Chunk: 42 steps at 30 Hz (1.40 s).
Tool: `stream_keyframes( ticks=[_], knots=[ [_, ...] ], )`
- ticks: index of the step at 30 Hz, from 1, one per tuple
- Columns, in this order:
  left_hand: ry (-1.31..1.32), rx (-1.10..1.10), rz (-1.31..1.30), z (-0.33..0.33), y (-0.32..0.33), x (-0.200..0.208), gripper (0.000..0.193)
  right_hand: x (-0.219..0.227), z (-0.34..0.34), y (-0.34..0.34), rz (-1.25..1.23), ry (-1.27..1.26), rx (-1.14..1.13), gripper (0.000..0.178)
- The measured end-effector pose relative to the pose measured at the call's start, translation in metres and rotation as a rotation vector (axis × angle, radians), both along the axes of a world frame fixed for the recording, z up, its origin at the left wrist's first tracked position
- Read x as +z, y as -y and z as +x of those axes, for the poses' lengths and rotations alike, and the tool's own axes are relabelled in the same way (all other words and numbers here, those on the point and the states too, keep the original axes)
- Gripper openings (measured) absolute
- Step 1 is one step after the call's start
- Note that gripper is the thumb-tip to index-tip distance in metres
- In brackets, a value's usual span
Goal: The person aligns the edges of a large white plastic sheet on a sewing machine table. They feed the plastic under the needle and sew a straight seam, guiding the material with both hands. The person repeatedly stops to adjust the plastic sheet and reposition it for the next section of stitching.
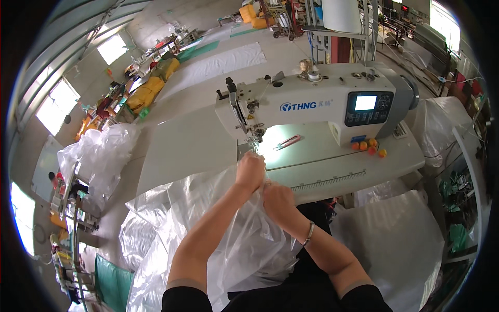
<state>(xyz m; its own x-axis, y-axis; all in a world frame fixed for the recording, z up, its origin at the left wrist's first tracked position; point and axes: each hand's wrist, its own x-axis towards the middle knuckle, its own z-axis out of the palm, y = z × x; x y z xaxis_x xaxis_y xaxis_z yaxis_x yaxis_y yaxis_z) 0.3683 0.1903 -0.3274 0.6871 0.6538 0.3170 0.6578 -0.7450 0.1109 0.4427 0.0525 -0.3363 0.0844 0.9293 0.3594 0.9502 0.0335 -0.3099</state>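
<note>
Clear plastic sheeting drapes over the front of the sewing table and down across my lap. My left hand is closed on its gathered edge, just in front of the needle area of a white sewing machine. Nearer to me and slightly right, my right hand also grips the sheeting, its fingers partly hidden. A bracelet circles the right wrist. The machine's lamp lights the needle area brightly, and its small screen glows. A pink-handled cutter lies on the table to the right of the needle.
Several small orange and red fruits sit at the machine's base on the right. A ruler scale runs along the table's front edge. More plastic is heaped at the left. Behind the machine stands a large white thread cone.
</note>
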Motion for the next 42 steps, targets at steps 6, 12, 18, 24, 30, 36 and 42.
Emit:
stream_keyframes(
  ticks=[6,12,18,24,30,36,42],
  knots=[
    [0.156,0.096,-0.238,-0.024,0.057,0.004,0.048,0.008,0.038,0.000,-0.112,-0.290,0.186,0.018],
    [-0.017,0.038,-0.271,-0.037,0.057,0.012,0.057,0.025,0.061,-0.047,0.178,-0.168,0.175,0.020],
    [-0.046,-0.044,-0.321,-0.050,0.029,0.017,0.064,0.009,0.061,-0.081,0.087,0.016,0.203,0.025],
    [-0.049,-0.116,-0.287,-0.055,0.007,0.013,0.065,0.003,0.063,-0.098,0.073,-0.030,0.183,0.019],
    [-0.061,-0.140,-0.274,-0.053,0.000,0.015,0.066,0.001,0.063,-0.104,0.110,-0.102,0.136,0.017],
    [-0.029,-0.158,-0.237,-0.051,-0.006,0.011,0.061,0.003,0.074,-0.115,0.265,-0.453,0.001,0.015],
    [-0.086,-0.146,-0.149,-0.049,-0.006,0.011,0.051,0.017,0.072,-0.127,0.275,-1.307,0.157,0.018]
  ],
)
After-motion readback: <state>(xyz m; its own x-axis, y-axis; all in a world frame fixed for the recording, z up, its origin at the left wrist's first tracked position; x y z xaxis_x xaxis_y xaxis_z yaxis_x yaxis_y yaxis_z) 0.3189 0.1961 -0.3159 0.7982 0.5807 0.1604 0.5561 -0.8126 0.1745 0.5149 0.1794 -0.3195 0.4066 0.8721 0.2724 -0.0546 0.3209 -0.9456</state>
